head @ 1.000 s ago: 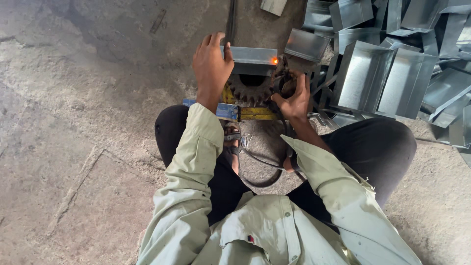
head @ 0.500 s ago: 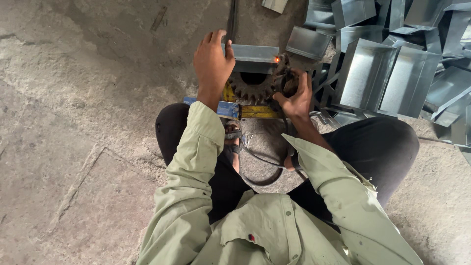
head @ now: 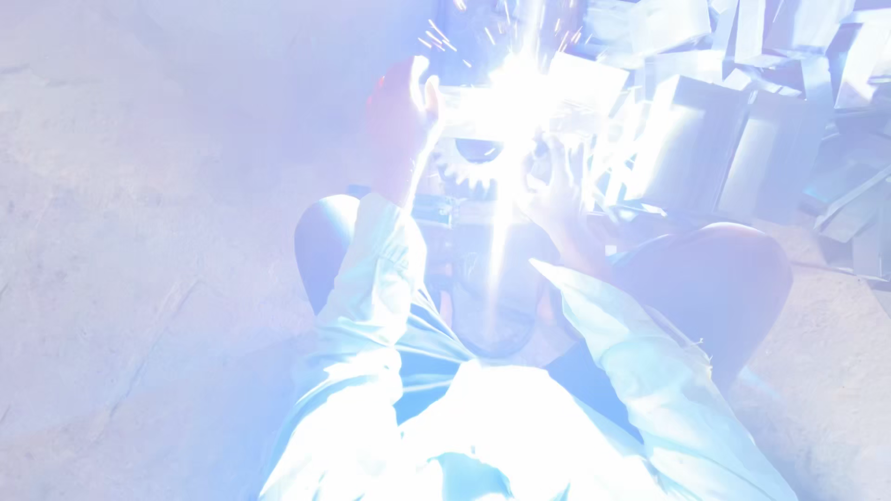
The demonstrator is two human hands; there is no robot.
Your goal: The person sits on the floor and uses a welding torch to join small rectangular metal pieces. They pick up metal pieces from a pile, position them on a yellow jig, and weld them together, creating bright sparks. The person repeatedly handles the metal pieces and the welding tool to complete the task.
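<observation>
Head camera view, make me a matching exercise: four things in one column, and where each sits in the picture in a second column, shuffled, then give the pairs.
Things:
1. left hand
2. toothed gear wheel
3. folded sheet-metal boxes
4. bright flash with sparks

Places:
A. piled at the upper right on the floor
B. at the top centre, between the two hands
C. just below the flash, between the hands
D. left of the flash, raised at the metal piece

Pairs: 1-D, 2-C, 3-A, 4-B
</observation>
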